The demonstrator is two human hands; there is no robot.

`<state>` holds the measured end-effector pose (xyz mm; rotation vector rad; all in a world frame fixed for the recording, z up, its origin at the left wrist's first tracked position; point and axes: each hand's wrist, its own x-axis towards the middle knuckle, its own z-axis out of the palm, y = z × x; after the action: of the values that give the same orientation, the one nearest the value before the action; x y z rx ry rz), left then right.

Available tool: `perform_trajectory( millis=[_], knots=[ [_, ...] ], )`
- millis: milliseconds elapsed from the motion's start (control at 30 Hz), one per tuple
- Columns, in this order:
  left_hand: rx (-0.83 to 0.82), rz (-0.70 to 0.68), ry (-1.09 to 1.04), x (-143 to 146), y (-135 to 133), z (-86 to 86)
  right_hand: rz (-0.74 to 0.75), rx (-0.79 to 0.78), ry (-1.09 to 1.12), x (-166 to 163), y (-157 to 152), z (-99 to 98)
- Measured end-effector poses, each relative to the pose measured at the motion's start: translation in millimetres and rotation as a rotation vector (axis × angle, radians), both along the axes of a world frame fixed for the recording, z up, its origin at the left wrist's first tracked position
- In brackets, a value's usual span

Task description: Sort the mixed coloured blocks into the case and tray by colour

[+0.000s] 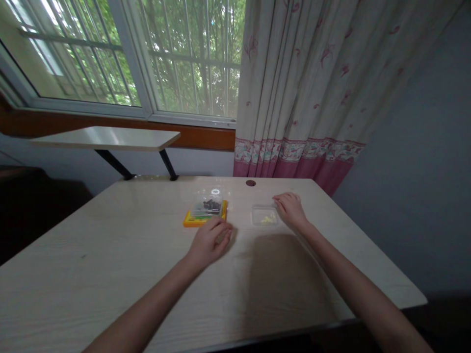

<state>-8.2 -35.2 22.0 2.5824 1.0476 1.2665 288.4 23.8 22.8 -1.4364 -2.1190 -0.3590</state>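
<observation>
My left hand point(210, 239) rests on the pale wooden table point(110, 264), fingers curled loosely, just in front of an orange-and-yellow tray point(191, 221). A clear plastic box point(208, 205) with dark small parts sits on that tray. My right hand point(290, 208) lies at the right edge of a small clear container point(263, 215) holding a few yellow pieces; its fingers bend down beside the container's rim. Whether either hand grips anything is not visible.
A small round hole point(250, 183) is in the table near its far edge. A narrow shelf point(106, 138) stands under the window point(121, 54) at the back left. A flowered curtain point(305, 88) hangs at the back right.
</observation>
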Motion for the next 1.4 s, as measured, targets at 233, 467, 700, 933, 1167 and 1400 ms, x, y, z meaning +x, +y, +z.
perform_trajectory(
  millis=[233, 467, 700, 933, 1167, 1400],
  knots=[
    [-0.107, 0.032, -0.089, 9, 0, -12.1, 0.223, -0.043, 0.124, -37, -35, -4.9],
    [-0.140, 0.011, -0.102, 8, 1, -14.9, 0.419, -0.099, 0.240, -44, -55, -6.2],
    [-0.194, -0.130, 0.032, 10, -2, -12.3, 0.603, -0.380, 0.420, -31, -66, -20.8],
    [-0.190, -0.189, 0.158, 10, -3, -13.7, 0.574, -0.370, 0.362, -34, -69, -26.9],
    [-0.165, -0.211, 0.248, 9, 1, -9.1, 0.565, -0.369, 0.290, -33, -69, -26.9],
    [-0.171, -0.199, 0.252, 10, -5, -9.3, 0.562, -0.376, 0.273, -33, -73, -25.0]
  ],
)
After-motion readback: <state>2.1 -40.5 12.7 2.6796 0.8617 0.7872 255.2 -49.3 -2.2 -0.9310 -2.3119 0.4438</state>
